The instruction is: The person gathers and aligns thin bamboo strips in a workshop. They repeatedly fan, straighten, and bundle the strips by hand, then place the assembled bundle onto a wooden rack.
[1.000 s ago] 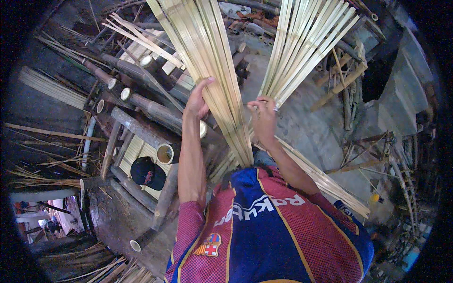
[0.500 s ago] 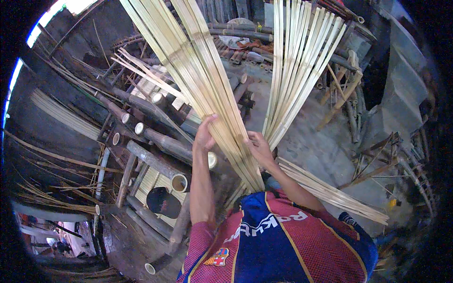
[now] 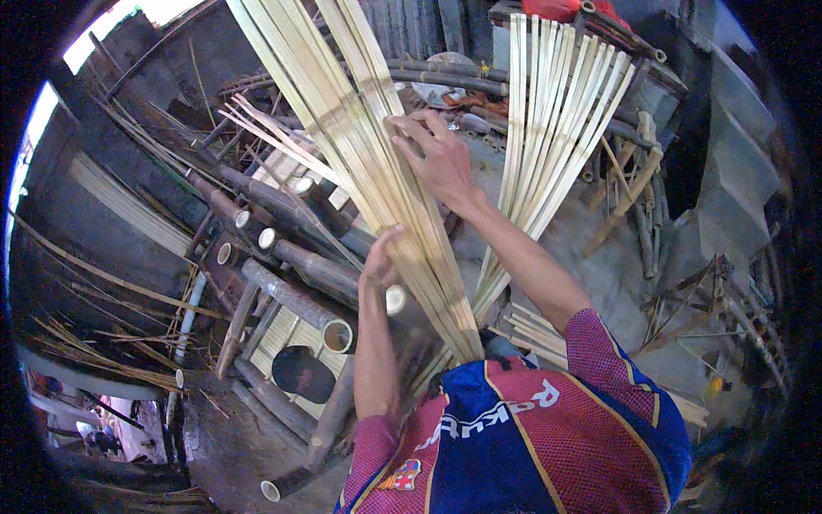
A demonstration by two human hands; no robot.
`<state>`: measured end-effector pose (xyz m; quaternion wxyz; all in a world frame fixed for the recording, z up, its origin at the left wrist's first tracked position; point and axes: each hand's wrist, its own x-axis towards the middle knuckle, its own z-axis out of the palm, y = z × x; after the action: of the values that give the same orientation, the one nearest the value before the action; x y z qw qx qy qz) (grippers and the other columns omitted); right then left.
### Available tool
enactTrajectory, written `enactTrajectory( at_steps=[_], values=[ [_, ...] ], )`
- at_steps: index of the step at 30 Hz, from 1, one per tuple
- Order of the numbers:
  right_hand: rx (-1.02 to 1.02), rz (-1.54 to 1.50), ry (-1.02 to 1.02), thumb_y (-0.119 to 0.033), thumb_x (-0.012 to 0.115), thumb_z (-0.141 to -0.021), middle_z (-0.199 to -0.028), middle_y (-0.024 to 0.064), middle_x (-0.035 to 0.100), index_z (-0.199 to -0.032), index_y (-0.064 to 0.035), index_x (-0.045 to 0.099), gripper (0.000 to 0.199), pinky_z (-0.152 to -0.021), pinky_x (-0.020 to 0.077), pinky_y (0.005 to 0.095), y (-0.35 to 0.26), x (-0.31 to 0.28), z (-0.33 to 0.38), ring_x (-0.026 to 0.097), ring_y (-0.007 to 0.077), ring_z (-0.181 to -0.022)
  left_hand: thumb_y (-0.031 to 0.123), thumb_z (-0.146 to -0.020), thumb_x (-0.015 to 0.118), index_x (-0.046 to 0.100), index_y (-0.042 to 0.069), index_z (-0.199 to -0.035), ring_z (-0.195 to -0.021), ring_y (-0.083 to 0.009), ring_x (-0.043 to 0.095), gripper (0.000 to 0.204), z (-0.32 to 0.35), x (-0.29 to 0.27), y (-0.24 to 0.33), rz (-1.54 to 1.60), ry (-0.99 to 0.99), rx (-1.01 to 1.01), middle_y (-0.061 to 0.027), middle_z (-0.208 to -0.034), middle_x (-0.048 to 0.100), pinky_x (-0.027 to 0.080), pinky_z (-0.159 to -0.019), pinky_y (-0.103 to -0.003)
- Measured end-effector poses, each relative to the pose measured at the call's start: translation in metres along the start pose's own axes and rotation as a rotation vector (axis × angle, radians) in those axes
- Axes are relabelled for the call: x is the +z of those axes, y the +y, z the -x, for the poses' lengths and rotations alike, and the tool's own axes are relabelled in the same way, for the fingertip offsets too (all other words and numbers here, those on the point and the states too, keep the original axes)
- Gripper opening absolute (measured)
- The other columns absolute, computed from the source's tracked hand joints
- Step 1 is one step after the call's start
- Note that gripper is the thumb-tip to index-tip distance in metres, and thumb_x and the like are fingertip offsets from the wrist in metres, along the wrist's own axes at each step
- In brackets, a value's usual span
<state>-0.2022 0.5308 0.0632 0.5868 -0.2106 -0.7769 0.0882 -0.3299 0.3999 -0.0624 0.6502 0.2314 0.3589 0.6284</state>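
"So, where are the strips [image 3: 390,193]?"
"Aslant before the shirt [image 3: 471,463], left hand [image 3: 378,264] clamped on their left edge."
"And the right hand [image 3: 443,164]?"
"At their right edge; whether its grip is closed, I can't tell."

A dark cap [image 3: 304,375] lies on a pale slatted panel [image 3: 282,332] bordered by thick poles [image 3: 288,294], one showing its round open end. At left, a pale pipe [image 3: 187,313] runs near thin sticks [image 3: 107,358]; on the grey floor [image 3: 618,287] at right is something small and yellow [image 3: 717,385], too blurred to identify.
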Motion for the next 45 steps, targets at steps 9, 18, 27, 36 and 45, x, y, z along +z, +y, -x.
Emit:
enactTrajectory(
  at_steps=[9, 18, 27, 36, 45],
  values=[
    [0.111, -0.053, 0.424, -0.018, 0.063, -0.095, -0.084, 0.0093, 0.065, -0.094, -0.0027, 0.068, 0.016, -0.073, 0.0488, 0.0346, 0.023, -0.008, -0.027, 0.064, 0.0239, -0.08, 0.029, -0.095, 0.056, 0.047, -0.004, -0.135, -0.114, -0.033, 0.062, 0.052, 0.006, 0.012, 0.002, -0.024, -0.012, 0.018, -0.0211, -0.128, 0.059, 0.05, -0.1, -0.048],
    [0.703, -0.644, -0.271, -0.037, 0.049, -0.104, -0.101, 0.0041, 0.065, -0.114, -0.0041, 0.062, 0.037, -0.085, 0.0483, 0.0329, 0.086, 0.009, 0.166, 0.06, 0.0149, -0.094, 0.03, -0.096, 0.058, 0.045, -0.004, -0.138, -0.116, -0.0307, 0.061, 0.055, -0.015, -0.005, -0.008, 0.072, 0.003, 0.003, -0.0177, -0.129, 0.06, 0.048, -0.102, -0.047],
    [1.043, -0.745, -0.76, -0.04, 0.074, -0.086, -0.127, 0.0106, 0.064, -0.136, -0.0012, 0.054, 0.066, -0.098, 0.047, 0.033, 0.028, -0.037, 0.283, 0.06, 0.0182, -0.112, 0.043, -0.099, 0.055, 0.031, -0.002, -0.148, -0.131, -0.0358, 0.049, 0.07, -0.007, 0.011, -0.004, 0.099, -0.175, 0.008, -0.0247, -0.141, 0.049, 0.039, -0.112, -0.046],
    [1.12, -0.76, -0.854, -0.045, 0.082, -0.077, -0.117, 0.0102, 0.068, -0.13, -0.0021, 0.061, 0.07, -0.092, 0.0509, 0.035, 0.05, -0.03, 0.305, 0.064, 0.0201, -0.105, 0.037, -0.097, 0.062, 0.032, -0.003, -0.146, -0.126, -0.0301, 0.053, 0.07, -0.015, 0.034, -0.015, -0.067, 0.103, 0.187, -0.0188, -0.14, 0.049, 0.046, -0.105, -0.045],
    [1.219, -0.633, -0.49, -0.045, 0.085, -0.074, -0.11, 0.0149, 0.07, -0.124, 0.0026, 0.063, 0.072, -0.09, 0.0526, 0.0336, 0.018, -0.062, 0.181, 0.067, 0.0206, -0.098, 0.03, -0.097, 0.064, 0.045, -0.004, -0.138, -0.115, -0.0262, 0.06, 0.056, -0.075, 0.117, 0.043, -0.4, 0.279, 0.507, -0.0158, -0.126, 0.059, 0.05, -0.098, -0.039]
  ],
)
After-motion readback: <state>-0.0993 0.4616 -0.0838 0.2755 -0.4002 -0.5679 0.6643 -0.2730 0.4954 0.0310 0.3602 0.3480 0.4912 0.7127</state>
